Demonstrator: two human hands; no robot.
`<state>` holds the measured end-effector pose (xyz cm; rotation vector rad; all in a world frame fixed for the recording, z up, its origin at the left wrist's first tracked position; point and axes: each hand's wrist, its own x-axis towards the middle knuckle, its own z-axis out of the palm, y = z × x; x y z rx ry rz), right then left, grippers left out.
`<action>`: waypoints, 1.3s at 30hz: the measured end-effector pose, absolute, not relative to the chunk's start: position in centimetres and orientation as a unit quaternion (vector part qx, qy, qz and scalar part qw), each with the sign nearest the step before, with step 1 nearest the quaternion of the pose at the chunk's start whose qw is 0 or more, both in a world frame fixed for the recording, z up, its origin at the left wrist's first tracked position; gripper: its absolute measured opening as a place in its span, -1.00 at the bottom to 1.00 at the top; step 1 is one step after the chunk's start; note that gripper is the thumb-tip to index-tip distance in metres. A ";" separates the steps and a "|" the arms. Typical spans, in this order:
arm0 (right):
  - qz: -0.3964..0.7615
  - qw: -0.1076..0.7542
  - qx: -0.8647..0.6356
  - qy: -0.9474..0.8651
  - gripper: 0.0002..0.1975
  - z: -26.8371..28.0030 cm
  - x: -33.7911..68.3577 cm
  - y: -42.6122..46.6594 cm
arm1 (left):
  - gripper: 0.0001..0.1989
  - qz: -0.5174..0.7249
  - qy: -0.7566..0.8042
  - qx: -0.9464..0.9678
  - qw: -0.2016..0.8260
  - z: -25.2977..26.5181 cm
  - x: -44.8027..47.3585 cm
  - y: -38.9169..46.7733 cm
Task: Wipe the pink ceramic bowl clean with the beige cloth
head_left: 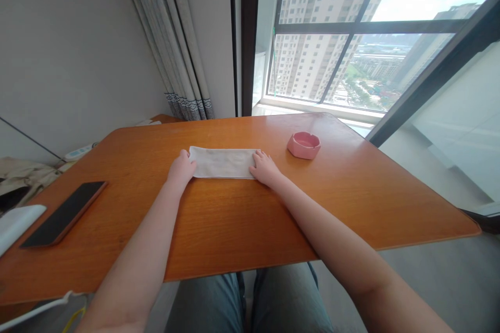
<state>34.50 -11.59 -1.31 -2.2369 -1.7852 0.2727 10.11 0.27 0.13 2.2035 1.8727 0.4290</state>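
A folded white cloth (224, 163) lies flat on the wooden table in a long, narrow strip running left to right. My left hand (182, 170) grips its left end, the thumb against the edge and the other fingers curled, partly hidden behind the hand. At the opposite end, my right hand (266, 167) rests on the cloth with thumb and fingers apart. Just beyond that hand, to the right, sits a pink angular ashtray (303, 145), touched by neither hand.
The wooden table (242, 229) has its near edge above my knees. On its left side lies a dark flat phone-like slab (64, 213) beside a white object (19, 223). A grey curtain (167, 36) hangs behind the table, and a large window (351, 28) is at the back right.
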 end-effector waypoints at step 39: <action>0.083 0.221 -0.611 -0.756 -0.52 -0.2 31.1 -12.9 | -0.79 0.330 0.412 0.815 0.237 -2.1 15.5 -2.7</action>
